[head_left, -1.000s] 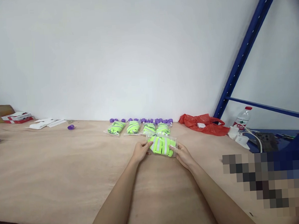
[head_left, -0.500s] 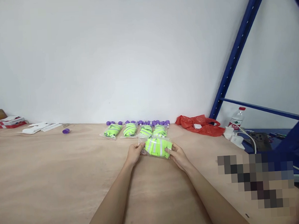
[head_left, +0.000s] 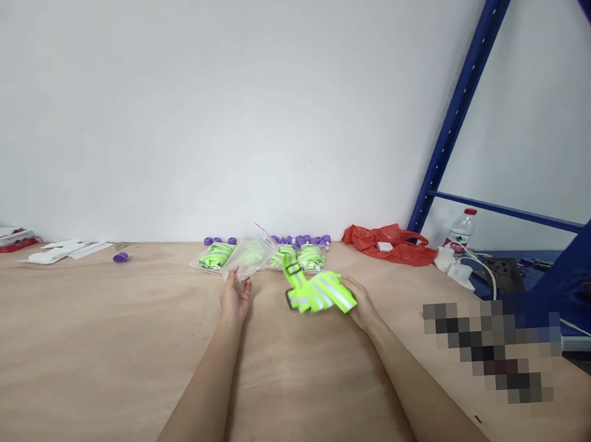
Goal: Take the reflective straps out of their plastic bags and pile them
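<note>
My left hand (head_left: 234,295) pinches an empty clear plastic bag (head_left: 250,255), lifted over the wooden table (head_left: 107,339). My right hand (head_left: 363,303) grips a folded neon-green reflective strap bundle (head_left: 316,292), out of the bag, one end with a black buckle sticking up. Behind them lies a row of bagged green bundles (head_left: 212,256), with small purple caps (head_left: 306,239) lined up along the wall.
A red plastic bag (head_left: 389,242) lies at the back right, beside a water bottle (head_left: 459,228), cables and a blue shelf frame (head_left: 463,97). A lone purple cap (head_left: 120,257) and white papers (head_left: 62,250) sit at the back left. A blurred patch covers the right front.
The green bundle has come out of its clear bag. My left hand has carried the empty bag left, while my right hand keeps the bundle.
</note>
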A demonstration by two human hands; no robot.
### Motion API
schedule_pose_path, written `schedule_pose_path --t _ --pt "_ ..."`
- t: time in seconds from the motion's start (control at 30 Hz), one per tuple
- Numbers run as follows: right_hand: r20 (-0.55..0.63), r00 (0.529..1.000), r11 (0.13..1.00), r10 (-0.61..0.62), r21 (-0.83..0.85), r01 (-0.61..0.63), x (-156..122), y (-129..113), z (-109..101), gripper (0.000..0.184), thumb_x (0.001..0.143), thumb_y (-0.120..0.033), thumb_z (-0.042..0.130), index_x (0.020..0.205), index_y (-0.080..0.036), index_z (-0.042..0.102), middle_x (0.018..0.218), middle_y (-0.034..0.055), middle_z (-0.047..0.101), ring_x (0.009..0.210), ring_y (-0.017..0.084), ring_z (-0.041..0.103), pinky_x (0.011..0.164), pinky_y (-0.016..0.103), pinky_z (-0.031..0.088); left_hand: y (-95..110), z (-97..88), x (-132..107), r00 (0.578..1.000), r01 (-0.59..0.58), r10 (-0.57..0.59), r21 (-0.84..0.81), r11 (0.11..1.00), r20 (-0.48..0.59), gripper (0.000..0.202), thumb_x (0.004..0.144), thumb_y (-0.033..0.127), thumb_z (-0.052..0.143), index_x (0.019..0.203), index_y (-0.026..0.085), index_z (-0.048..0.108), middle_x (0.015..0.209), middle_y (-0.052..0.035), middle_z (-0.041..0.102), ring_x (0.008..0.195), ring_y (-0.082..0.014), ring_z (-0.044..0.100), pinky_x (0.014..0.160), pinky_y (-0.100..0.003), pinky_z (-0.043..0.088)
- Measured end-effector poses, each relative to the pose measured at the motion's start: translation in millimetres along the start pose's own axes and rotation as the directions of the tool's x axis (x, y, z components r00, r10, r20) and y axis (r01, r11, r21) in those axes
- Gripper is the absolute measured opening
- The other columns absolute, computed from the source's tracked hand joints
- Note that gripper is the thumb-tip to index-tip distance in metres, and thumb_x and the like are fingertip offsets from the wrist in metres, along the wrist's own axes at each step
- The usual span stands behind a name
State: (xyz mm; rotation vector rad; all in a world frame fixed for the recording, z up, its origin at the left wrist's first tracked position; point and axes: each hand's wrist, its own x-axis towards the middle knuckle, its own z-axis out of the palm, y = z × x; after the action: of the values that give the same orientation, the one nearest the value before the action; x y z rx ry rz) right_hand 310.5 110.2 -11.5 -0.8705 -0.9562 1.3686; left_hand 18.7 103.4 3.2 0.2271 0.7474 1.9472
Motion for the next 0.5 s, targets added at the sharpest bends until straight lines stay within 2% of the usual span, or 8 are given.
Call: schedule_pose_path --t 0.07,0.17,0.23,0.33,0.4,0.43,0.5 --pt "0.127 0.989 0.994 0.069 -0.094 -0.057 -4.2 0.0 4.8 0.039 0.068 -0.055 0.077 0.072 -0.017 0.069 0.079 0.0076 0.073 0.068 0.020 0.067 0.062 0.030 0.054 -3.0 2.9 -3.1 0.996 0.047 -0.049 0.017 0.999 0.070 0.010 0.093 0.022 0.059 0.096 0.016 0.066 0.081 -0.0013 0.072 0.056 -0.0049 0.064 0.054 -0.013 0.053" --pt "0.115 0.993 0.984 0.036 -0.178 -0.015 -4.9 2.6 9.5 0.051 0.068 -0.066 0.074 0.066 -0.016 0.066 0.086 0.0098 0.074 0.069 0.018 0.066 0.065 0.029 0.054 -12.0 7.9 -12.8 0.974 0.063 -0.113 0.244 0.968 0.197 0.021 0.085 0.028 0.069 0.100 0.014 0.068 0.078 -0.0021 0.072 0.048 -0.0060 0.060 0.046 -0.015 0.051" --pt "0.086 0.996 0.987 -0.007 -0.157 0.021 -3.8 4.7 11.1 0.057 0.066 -0.073 0.071 0.075 -0.018 0.068 0.085 0.0086 0.073 0.065 0.016 0.064 0.056 0.027 0.052 -18.8 11.4 -22.5 0.948 0.011 -0.152 0.446 0.895 0.281 0.028 0.079 0.034 0.075 0.094 0.012 0.069 0.067 -0.0009 0.068 0.042 -0.0073 0.057 0.040 -0.017 0.047" --pt "0.141 0.989 0.994 0.043 -0.106 -0.028 -4.6 6.5 13.8 0.068 0.066 -0.081 0.064 0.095 -0.019 0.069 0.074 0.0054 0.071 0.049 0.014 0.056 0.040 0.024 0.039 -27.2 14.9 -35.8 0.899 -0.126 -0.186 0.641 0.757 0.396 0.036 0.075 0.045 0.077 0.081 0.012 0.066 0.055 0.0021 0.060 0.040 -0.0103 0.057 0.038 -0.018 0.044" --pt "0.149 0.986 0.989 0.070 -0.137 -0.049 -5.7 6.6 14.5 0.059 0.065 -0.072 0.073 0.090 -0.018 0.069 0.063 0.0019 0.067 0.042 0.012 0.049 0.037 0.024 0.033 -30.9 14.5 -40.0 0.864 -0.198 -0.215 0.701 0.685 0.455 0.041 0.075 0.052 0.074 0.083 0.012 0.065 0.057 0.0016 0.061 0.042 -0.0121 0.058 0.040 -0.020 0.044" --pt "0.116 0.992 0.987 0.057 -0.155 -0.039 -5.4 6.2 13.7 0.051 0.063 -0.064 0.079 0.083 -0.018 0.068 0.059 0.0003 0.065 0.041 0.012 0.048 0.037 0.024 0.033 -32.0 13.6 -40.6 0.846 -0.226 -0.234 0.718 0.658 0.480 0.044 0.076 0.055 0.071 0.088 0.012 0.066 0.062 -0.0001 0.064 0.044 -0.0134 0.060 0.041 -0.022 0.046" --pt "-0.062 0.997 0.988 -0.035 -0.149 0.025 -1.8 5.1 7.9 0.041 0.057 -0.050 0.086 0.071 -0.019 0.064 0.056 -0.0014 0.063 0.043 0.012 0.050 0.039 0.024 0.036 -32.2 11.4 -40.2 0.812 -0.270 -0.269 0.743 0.613 0.517 0.052 0.080 0.059 0.065 0.105 0.013 0.066 0.078 -0.0054 0.070 0.053 -0.0171 0.066 0.048 -0.026 0.051"
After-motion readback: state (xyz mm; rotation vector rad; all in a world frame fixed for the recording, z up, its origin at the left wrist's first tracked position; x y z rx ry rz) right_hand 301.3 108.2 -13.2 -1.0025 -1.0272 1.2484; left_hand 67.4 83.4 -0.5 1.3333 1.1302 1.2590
